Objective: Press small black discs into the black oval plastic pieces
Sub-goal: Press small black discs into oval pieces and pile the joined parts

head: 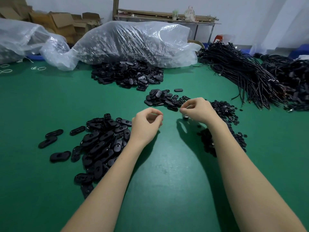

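The two bare forearms reach in from the near edge over the green table (pixel 167 164), and both hands hover above it with nothing plainly in them. To the outside of the left hand (pixel 145 123) lies the nearest heap of oval pieces (pixel 100 141), touching the wrist; that hand's fingers are curled with thumb and forefinger nearly meeting, and no part shows between them. Just beyond the gap between the hands sits a smaller cluster of ovals (pixel 165 98), and behind that the big mound (pixel 128 74) spilling from the clear plastic bag (pixel 133 42). The right hand (pixel 198 109) has its fingertips drawn together as if pinching; whether a disc sits there I cannot tell, being too small and dark. Below it a small metallic thing (pixel 185 117) stands on the table, hard to identify. Under and outside the right wrist spreads the pile of small discs (pixel 224 114), with cable bundles (pixel 242 76) further off. The likely trouble: a disc slipping from so light a pinch would vanish among the loose black parts, and either forearm could sweep pressed and unpressed ovals together.
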